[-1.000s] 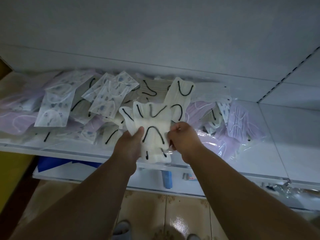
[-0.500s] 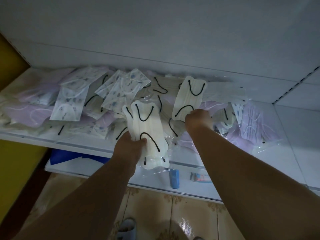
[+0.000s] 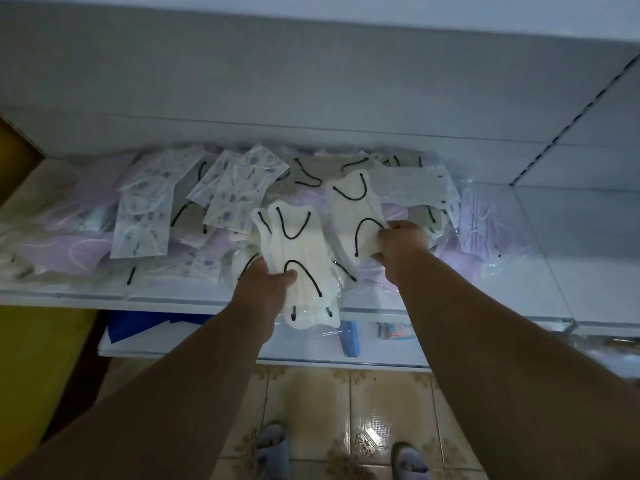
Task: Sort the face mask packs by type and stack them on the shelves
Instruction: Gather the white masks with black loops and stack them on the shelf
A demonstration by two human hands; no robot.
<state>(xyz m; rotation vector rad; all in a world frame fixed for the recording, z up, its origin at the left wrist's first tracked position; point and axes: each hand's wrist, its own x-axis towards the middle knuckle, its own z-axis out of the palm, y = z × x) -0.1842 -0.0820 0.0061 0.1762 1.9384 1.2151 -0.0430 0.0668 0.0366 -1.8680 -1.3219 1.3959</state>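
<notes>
Fingers of your right hand [image 3: 401, 245], off the left hand's [image 3: 268, 289] cream stack [image 3: 298, 261] a second ago, now pinch another cream pack [image 3: 356, 216] on the shelf [image 3: 540, 271] pile: sorting continues.

1. One view only, the head camera, so no second view overlaps it.
2. It looks forward and steeply down from above the person's forearms, which run from the bottom corners up to mid-frame.
3. It faces the shelf [image 3: 450, 299] square on; the shelf's front edge crosses the frame left to right just below centre, and the back wall fills the top third.
4. It sits close: the left hand [image 3: 263, 289] and right hand [image 3: 401, 245] are at arm's reach over the front edge.
5. Below the front edge it takes in a lower shelf [image 3: 194, 344], the tiled floor [image 3: 381, 410] and two slippers [image 3: 410, 460] at the bottom edge.
6. Wide-angle bending curves the wall lines at the right.
</notes>
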